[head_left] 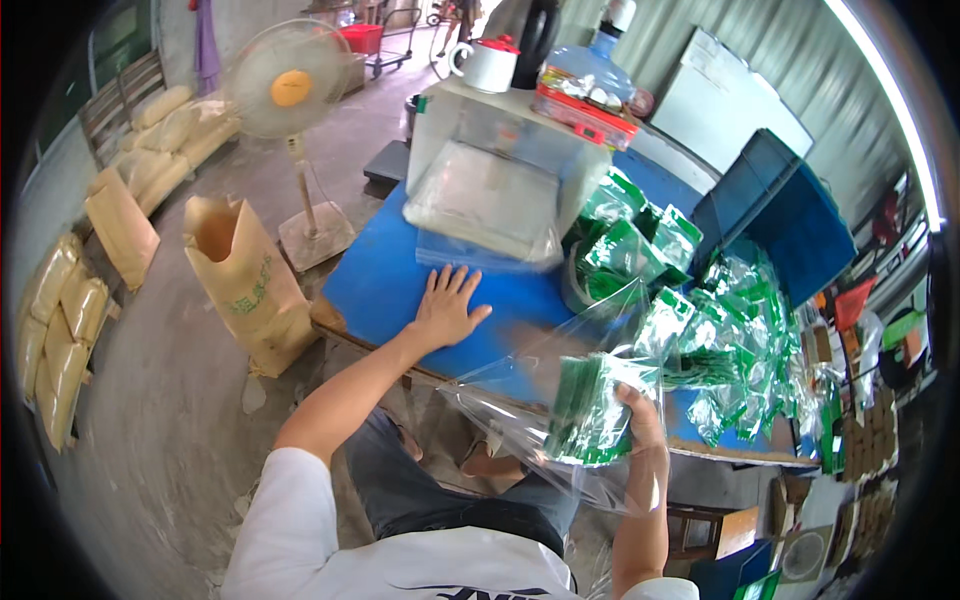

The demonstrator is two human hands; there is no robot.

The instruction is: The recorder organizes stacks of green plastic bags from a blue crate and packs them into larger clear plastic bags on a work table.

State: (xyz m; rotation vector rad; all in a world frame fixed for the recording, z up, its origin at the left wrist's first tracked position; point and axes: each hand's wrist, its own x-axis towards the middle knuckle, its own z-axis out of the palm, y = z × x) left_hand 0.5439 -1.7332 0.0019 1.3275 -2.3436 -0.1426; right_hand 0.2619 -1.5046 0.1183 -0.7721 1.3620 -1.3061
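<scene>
Nearest the camera, the right hand [640,415] is closed around a stack of green packets [590,410] that sits inside a large clear plastic bag [520,400]; the bag hangs over the near edge of the bench [390,280] above the person's lap. The packets are blurred, so how many there are cannot be told. The left hand [447,305] lies flat on the blue bench top, fingers spread, palm down, holding nothing, well apart from the right hand.

Just beyond the right hand, a loose heap of green and silver packets [730,340] covers the right part of the bench. Farther along the bench lies a pile of clear plastic sheets or bags [485,205], just ahead of the left hand's fingertips. Behind it stands a white jug with a red lid [490,62], and beside that a red tray [585,108] and a large water bottle [595,60].

On the floor to the left stands an open brown paper sack [245,280], then a pedestal fan [290,95], with filled tan sacks [60,320] stacked along the wall. A dark blue crate [775,215] stands tilted at the bench's far right.
</scene>
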